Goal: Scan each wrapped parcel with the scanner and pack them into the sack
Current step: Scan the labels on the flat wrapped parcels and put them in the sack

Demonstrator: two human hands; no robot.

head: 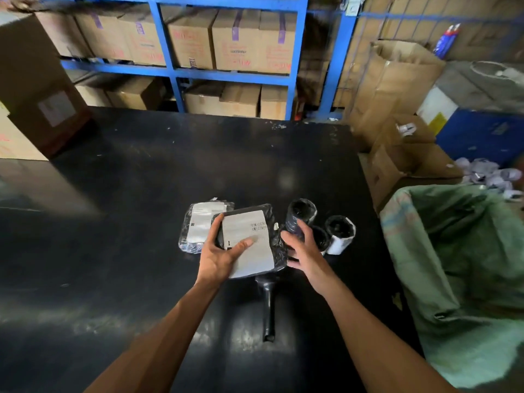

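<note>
A flat wrapped parcel (248,242) is clasped at its edge by the left hand (219,255), thumb on label; the right hand (300,245) hovers, fingers relaxed (wrap likely slick, contents light).

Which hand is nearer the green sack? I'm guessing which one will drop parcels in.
Right. The right hand hovers by the rolled parcels, closer to the green sack; the left hand grips the flat parcel farther left.

Two flat parcels (246,239), three rolled parcels (340,234), one sack (465,268).
</note>
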